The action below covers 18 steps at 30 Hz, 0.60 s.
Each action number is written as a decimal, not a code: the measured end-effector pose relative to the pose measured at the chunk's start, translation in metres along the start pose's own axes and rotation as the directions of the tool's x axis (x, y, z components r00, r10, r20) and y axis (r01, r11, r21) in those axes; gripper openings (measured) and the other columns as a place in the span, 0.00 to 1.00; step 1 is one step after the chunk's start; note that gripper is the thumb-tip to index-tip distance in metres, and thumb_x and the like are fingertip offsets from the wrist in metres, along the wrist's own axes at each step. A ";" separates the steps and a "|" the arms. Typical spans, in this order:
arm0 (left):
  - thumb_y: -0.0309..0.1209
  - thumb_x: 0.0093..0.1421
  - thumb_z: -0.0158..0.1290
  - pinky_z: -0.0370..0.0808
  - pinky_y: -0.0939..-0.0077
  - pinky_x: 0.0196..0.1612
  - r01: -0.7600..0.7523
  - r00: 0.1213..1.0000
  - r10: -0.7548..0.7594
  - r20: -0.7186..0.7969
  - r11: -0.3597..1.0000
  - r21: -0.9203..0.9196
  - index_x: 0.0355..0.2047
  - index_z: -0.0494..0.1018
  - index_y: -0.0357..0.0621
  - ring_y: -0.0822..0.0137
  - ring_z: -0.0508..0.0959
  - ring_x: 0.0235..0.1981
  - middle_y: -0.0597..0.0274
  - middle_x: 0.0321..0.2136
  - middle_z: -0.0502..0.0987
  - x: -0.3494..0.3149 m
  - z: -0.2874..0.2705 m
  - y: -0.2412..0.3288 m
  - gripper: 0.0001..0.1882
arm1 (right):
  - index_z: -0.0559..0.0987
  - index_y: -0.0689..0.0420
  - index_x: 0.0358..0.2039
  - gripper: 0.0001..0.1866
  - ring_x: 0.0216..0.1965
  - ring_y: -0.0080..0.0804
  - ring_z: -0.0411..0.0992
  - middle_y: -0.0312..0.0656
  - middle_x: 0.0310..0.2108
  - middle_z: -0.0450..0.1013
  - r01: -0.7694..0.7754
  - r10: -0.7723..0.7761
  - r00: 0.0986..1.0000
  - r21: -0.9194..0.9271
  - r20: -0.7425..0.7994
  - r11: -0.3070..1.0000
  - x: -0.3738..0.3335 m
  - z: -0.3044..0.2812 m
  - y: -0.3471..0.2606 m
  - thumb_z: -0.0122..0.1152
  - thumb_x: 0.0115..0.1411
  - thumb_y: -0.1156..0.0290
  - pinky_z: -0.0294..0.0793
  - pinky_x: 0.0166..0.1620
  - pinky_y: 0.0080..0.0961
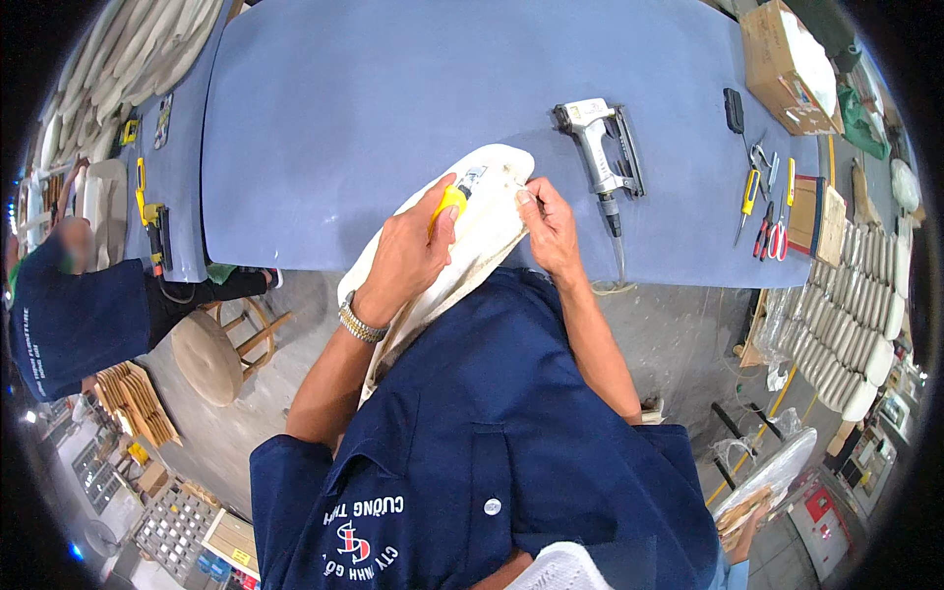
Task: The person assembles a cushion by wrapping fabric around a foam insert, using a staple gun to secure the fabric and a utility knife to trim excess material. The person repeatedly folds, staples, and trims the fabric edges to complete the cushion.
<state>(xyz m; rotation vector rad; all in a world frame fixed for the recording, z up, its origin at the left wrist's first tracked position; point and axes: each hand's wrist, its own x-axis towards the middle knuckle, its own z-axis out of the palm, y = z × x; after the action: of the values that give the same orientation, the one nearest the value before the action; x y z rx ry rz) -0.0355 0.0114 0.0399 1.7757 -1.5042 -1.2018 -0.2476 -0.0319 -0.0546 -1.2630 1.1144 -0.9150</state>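
A long, cream-white padded cushion leans against my body, its rounded far end lying over the blue table. My left hand, with a metal watch on its wrist, is closed around a yellow-handled tool. The tool's grey metal end rests at the cushion's surface near that far end; its exact kind is partly hidden by my fingers. On the cushion's right edge, my right hand pinches the cover between thumb and fingers. A silver staple gun lies on the table beyond my right hand.
Farther right on the table are a yellow screwdriver, red-handled scissors, pliers and a cardboard box. A co-worker is at the left, near a round stool. Stacked pale cushions stand at the right.
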 end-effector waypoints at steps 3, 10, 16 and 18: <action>0.34 0.74 0.48 0.78 0.76 0.24 -0.022 0.999 0.023 -0.026 1.000 0.017 0.68 0.67 0.44 0.75 0.78 0.17 0.64 0.21 0.77 -0.001 0.000 -0.003 0.24 | 0.75 0.61 0.35 0.11 0.32 0.21 0.66 0.34 0.28 0.71 -0.004 0.002 1.000 -0.088 -0.028 0.996 -0.003 0.000 -0.009 0.57 0.72 0.66 0.68 0.37 0.23; 0.32 0.72 0.49 0.77 0.68 0.30 -0.063 0.995 0.064 -0.076 0.998 0.018 0.67 0.68 0.40 0.61 0.83 0.23 0.55 0.25 0.81 -0.008 0.003 0.004 0.24 | 0.79 0.61 0.38 0.09 0.34 0.25 0.72 0.38 0.31 0.74 0.095 -0.110 0.990 -0.164 -0.084 0.982 -0.001 -0.013 -0.011 0.61 0.69 0.68 0.72 0.39 0.25; 0.27 0.68 0.56 0.82 0.67 0.36 -0.300 0.916 0.336 -0.221 0.936 0.182 0.71 0.63 0.41 0.62 0.85 0.34 0.49 0.38 0.83 -0.018 0.007 0.032 0.32 | 0.81 0.60 0.46 0.10 0.39 0.30 0.77 0.45 0.43 0.78 0.165 -0.165 0.986 -0.042 0.004 0.985 -0.013 -0.015 -0.087 0.64 0.66 0.72 0.76 0.44 0.26; 0.25 0.64 0.59 0.83 0.63 0.41 -0.401 0.865 0.454 -0.211 0.881 0.250 0.71 0.61 0.41 0.55 0.85 0.39 0.46 0.44 0.83 -0.015 0.016 0.049 0.36 | 0.80 0.62 0.52 0.15 0.41 0.25 0.75 0.41 0.44 0.79 0.072 -0.088 0.990 0.137 0.113 0.988 -0.022 -0.010 -0.093 0.62 0.68 0.70 0.75 0.46 0.25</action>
<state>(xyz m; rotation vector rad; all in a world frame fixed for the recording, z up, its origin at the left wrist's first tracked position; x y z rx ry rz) -0.0731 0.0162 0.0773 1.5248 -1.7787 -0.5842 -0.2570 -0.0236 0.0410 -1.2434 0.9006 -0.9454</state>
